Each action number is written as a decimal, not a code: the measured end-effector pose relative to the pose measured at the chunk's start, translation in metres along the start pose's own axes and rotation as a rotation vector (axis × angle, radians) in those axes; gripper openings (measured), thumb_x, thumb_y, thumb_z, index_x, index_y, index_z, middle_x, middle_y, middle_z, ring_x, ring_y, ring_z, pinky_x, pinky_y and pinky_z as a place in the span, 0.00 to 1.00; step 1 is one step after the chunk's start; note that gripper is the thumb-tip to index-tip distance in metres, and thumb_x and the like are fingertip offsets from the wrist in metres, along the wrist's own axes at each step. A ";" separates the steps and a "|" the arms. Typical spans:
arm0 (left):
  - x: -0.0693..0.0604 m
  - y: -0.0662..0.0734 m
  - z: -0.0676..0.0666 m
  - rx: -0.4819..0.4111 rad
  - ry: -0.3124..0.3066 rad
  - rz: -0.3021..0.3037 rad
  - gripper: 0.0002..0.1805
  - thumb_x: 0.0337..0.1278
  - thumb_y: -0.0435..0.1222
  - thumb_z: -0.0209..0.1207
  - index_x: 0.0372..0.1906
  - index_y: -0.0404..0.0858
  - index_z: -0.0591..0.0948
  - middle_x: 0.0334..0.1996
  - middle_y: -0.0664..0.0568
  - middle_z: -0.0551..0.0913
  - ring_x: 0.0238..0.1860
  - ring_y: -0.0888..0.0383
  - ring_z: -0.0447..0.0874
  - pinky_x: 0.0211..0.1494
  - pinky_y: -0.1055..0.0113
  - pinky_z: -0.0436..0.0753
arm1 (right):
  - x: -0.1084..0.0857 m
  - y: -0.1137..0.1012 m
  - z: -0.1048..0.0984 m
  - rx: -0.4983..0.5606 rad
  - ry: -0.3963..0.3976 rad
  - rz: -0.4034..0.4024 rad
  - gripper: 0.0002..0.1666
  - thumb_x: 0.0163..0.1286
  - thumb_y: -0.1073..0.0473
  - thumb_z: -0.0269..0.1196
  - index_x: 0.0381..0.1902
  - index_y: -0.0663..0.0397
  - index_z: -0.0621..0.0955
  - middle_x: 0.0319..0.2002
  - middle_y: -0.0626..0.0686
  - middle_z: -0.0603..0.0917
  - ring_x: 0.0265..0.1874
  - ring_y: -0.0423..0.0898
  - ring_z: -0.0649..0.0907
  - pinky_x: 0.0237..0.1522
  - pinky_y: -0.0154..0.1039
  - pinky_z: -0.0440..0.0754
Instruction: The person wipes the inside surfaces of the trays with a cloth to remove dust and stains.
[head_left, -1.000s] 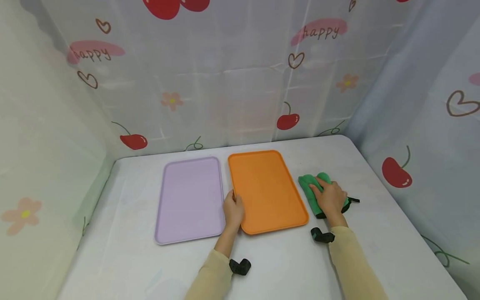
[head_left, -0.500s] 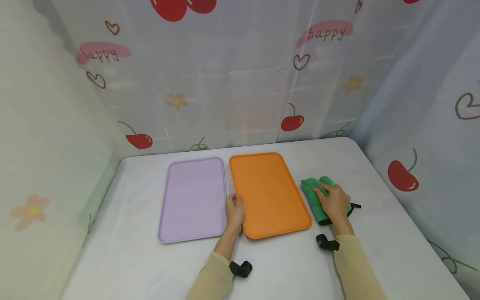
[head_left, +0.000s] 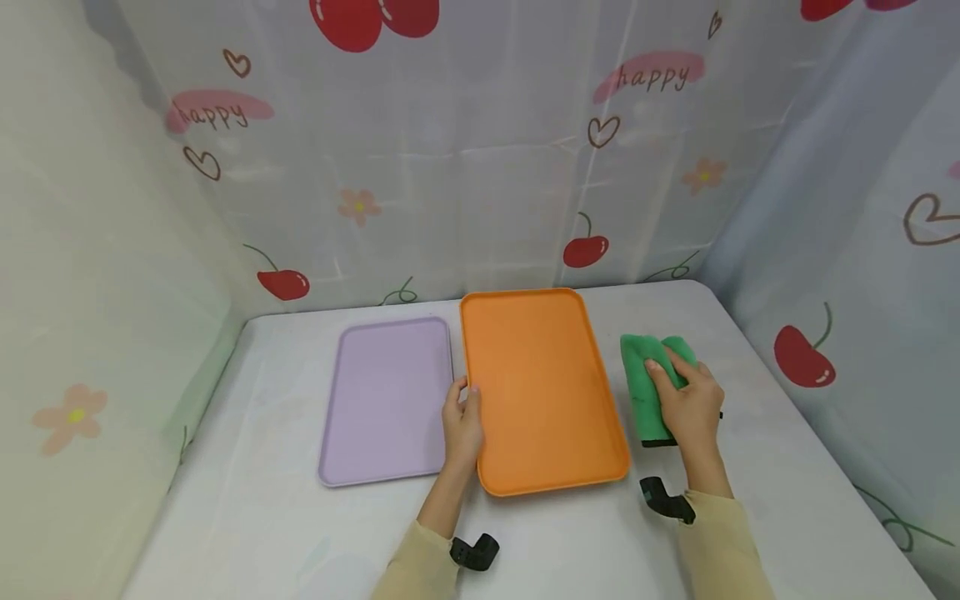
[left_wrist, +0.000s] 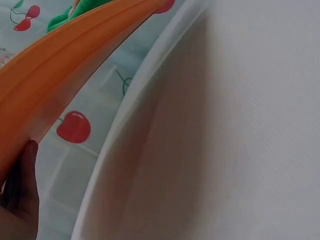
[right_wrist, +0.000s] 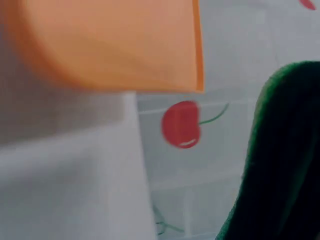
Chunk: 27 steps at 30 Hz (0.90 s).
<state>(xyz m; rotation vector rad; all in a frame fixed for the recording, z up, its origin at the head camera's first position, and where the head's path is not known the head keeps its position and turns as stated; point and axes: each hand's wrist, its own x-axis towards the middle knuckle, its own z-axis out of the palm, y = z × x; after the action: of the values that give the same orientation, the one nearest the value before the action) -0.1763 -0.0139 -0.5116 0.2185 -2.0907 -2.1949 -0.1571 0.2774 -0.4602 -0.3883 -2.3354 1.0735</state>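
My left hand (head_left: 462, 429) grips the left edge of an orange rectangular tray (head_left: 543, 392), thumb at the rim. In the left wrist view the tray's side (left_wrist: 55, 70) stands off the white table, with a gap beneath. To the right of the tray, my right hand (head_left: 692, 408) pinches a folded green cloth (head_left: 642, 387) with a dark edge. The cloth fills the right side of the right wrist view as a dark green fold (right_wrist: 285, 150), apart from the tray. Part of the cloth is hidden under my right hand.
A pale purple tray (head_left: 388, 400) lies flat on the white table (head_left: 247, 500), left of the orange tray. Behind the table hangs a curtain (head_left: 480, 192) printed with cherries and hearts, and more curtain closes both sides.
My left hand has raised the orange tray off the table. My right hand has lifted the green cloth with it and shifted slightly right. The purple tray stays put.
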 end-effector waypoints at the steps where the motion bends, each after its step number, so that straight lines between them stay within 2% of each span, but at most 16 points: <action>1: -0.003 0.004 -0.001 -0.010 -0.004 0.008 0.17 0.74 0.39 0.48 0.60 0.34 0.73 0.31 0.44 0.82 0.26 0.63 0.78 0.27 0.70 0.77 | -0.001 -0.006 -0.003 0.022 0.027 -0.017 0.24 0.67 0.53 0.66 0.58 0.57 0.81 0.44 0.69 0.81 0.34 0.51 0.77 0.30 0.30 0.71; 5: -0.017 0.018 -0.006 -0.046 -0.025 0.045 0.16 0.74 0.40 0.49 0.59 0.36 0.73 0.29 0.45 0.81 0.26 0.62 0.79 0.27 0.70 0.78 | -0.002 -0.031 -0.010 0.117 0.124 -0.088 0.21 0.64 0.58 0.69 0.54 0.57 0.83 0.42 0.69 0.82 0.33 0.33 0.72 0.30 0.19 0.67; 7: -0.024 0.023 -0.008 -0.055 -0.043 0.069 0.16 0.75 0.40 0.48 0.59 0.36 0.72 0.25 0.49 0.79 0.23 0.62 0.77 0.25 0.71 0.77 | -0.002 -0.044 -0.013 0.168 0.160 -0.120 0.20 0.63 0.60 0.69 0.53 0.58 0.84 0.42 0.69 0.82 0.34 0.28 0.71 0.31 0.19 0.67; 10: -0.033 0.028 -0.010 -0.062 -0.071 0.113 0.16 0.76 0.40 0.47 0.59 0.35 0.71 0.20 0.54 0.73 0.18 0.64 0.72 0.21 0.73 0.73 | 0.001 -0.062 -0.013 0.217 0.188 -0.168 0.20 0.62 0.62 0.70 0.53 0.58 0.84 0.43 0.69 0.83 0.35 0.25 0.71 0.33 0.22 0.69; 15: -0.041 0.030 -0.010 -0.089 -0.101 0.179 0.16 0.76 0.39 0.46 0.58 0.33 0.71 0.17 0.55 0.69 0.15 0.66 0.66 0.18 0.75 0.70 | 0.011 -0.086 -0.006 0.231 0.187 -0.230 0.19 0.63 0.61 0.69 0.53 0.57 0.84 0.43 0.69 0.84 0.33 0.32 0.70 0.34 0.32 0.68; 22: -0.046 0.033 -0.010 -0.138 -0.136 0.195 0.16 0.76 0.39 0.45 0.58 0.33 0.71 0.17 0.53 0.71 0.16 0.65 0.69 0.19 0.75 0.72 | 0.019 -0.105 0.006 0.182 0.172 -0.262 0.20 0.64 0.59 0.68 0.54 0.58 0.84 0.38 0.72 0.82 0.33 0.60 0.73 0.33 0.43 0.67; 27: -0.046 0.036 -0.010 -0.163 -0.154 0.205 0.16 0.76 0.39 0.45 0.57 0.33 0.71 0.18 0.52 0.74 0.18 0.64 0.74 0.22 0.73 0.76 | 0.022 -0.112 0.013 0.117 0.200 -0.302 0.20 0.64 0.58 0.68 0.53 0.57 0.84 0.35 0.71 0.82 0.32 0.63 0.74 0.34 0.52 0.69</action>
<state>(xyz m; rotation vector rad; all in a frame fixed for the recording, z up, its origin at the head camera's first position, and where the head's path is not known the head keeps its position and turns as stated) -0.1302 -0.0179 -0.4750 -0.1760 -1.8931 -2.3038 -0.1865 0.2078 -0.3743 -0.0887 -2.0631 0.9701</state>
